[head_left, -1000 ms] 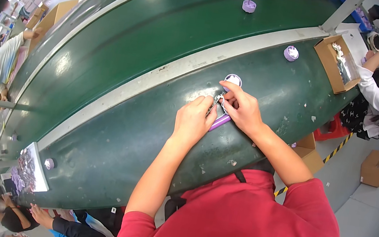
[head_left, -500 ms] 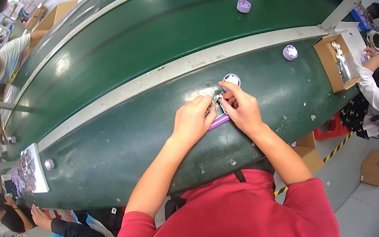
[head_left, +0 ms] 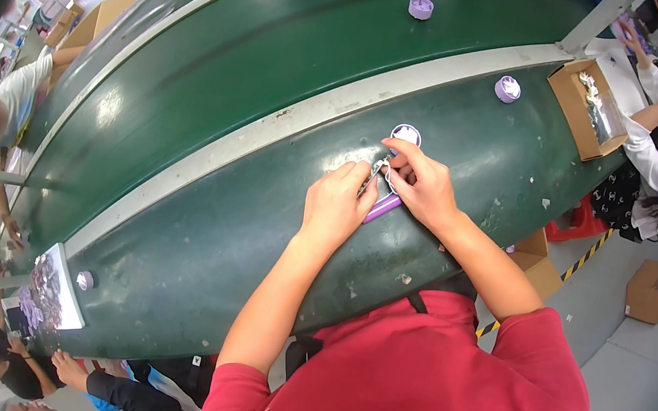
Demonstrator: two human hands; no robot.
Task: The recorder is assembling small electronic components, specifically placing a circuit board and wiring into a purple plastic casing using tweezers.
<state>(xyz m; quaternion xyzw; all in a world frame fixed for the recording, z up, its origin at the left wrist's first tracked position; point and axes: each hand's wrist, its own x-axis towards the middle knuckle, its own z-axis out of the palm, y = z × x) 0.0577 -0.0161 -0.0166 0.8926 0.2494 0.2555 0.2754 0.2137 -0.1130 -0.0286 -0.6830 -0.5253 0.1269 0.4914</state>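
Note:
My two hands work close together over the green table [head_left: 252,254]. My left hand [head_left: 336,205] is closed, with a thin grey metallic piece [head_left: 369,181] pinched at its fingertips. Beside it, my right hand [head_left: 427,192] pinches a small white cord-like piece [head_left: 390,179] that forms a loop; my fingers partly hide where the two pieces meet. Under the hands lies a purple bar-shaped thing [head_left: 383,209], partly covered. Just beyond my right fingertips sits a round purple-rimmed piece with a white shape inside [head_left: 406,135].
Another round purple piece [head_left: 508,88] stands farther right, near an open cardboard box [head_left: 566,97] and a co-worker in white. Past a pale metal rail [head_left: 291,118], a green belt [head_left: 242,45] carries a purple cup-like piece [head_left: 420,8]. A white tray [head_left: 71,298] of purple parts lies far left.
My hands keep nearly the same pose and hold. The purple piece on the belt has shifted slightly left. At the right, the co-worker's arm has moved, and another hand shows near the post.

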